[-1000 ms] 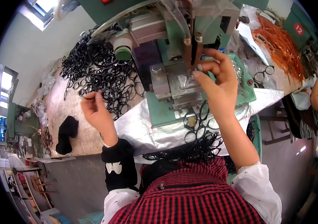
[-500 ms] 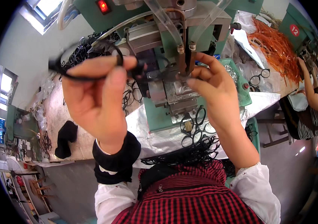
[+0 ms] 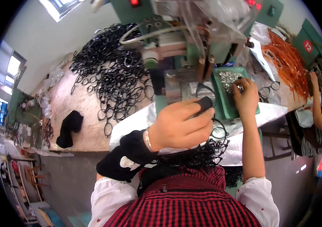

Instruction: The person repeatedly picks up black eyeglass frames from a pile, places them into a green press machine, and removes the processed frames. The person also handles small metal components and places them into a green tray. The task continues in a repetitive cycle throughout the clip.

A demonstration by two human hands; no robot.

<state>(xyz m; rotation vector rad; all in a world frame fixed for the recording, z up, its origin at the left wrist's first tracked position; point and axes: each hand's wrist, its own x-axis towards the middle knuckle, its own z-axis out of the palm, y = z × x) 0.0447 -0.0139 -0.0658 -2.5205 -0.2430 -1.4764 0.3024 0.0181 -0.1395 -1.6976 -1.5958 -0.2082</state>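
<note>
In front of the machine, my left hand (image 3: 180, 126) is closed around a black eyeglass frame (image 3: 205, 103), with one rim sticking out toward the machine's metal work block (image 3: 173, 85). To the right, my right hand (image 3: 248, 99) dips into a green tray (image 3: 227, 110) of small silvery metal parts (image 3: 228, 78). Its thumb and fingers are drawn together at the edge of the pile; whatever is between them is too small to make out. Two copper-coloured rods (image 3: 205, 68) of the machine point down just beyond the held frame.
Many black eyeglass frames (image 3: 119, 72) are heaped on the table at left, and more (image 3: 195, 157) lie at its front edge. A black cloth sleeve (image 3: 70, 128) rests at far left. Orange strips (image 3: 286, 56) are piled at right, near another person's arm (image 3: 317, 100).
My left hand has swung from the left to the middle with an eyeglass frame in it. My right hand has gone from the machine's rods to the tray of metal parts. The view has shifted.
</note>
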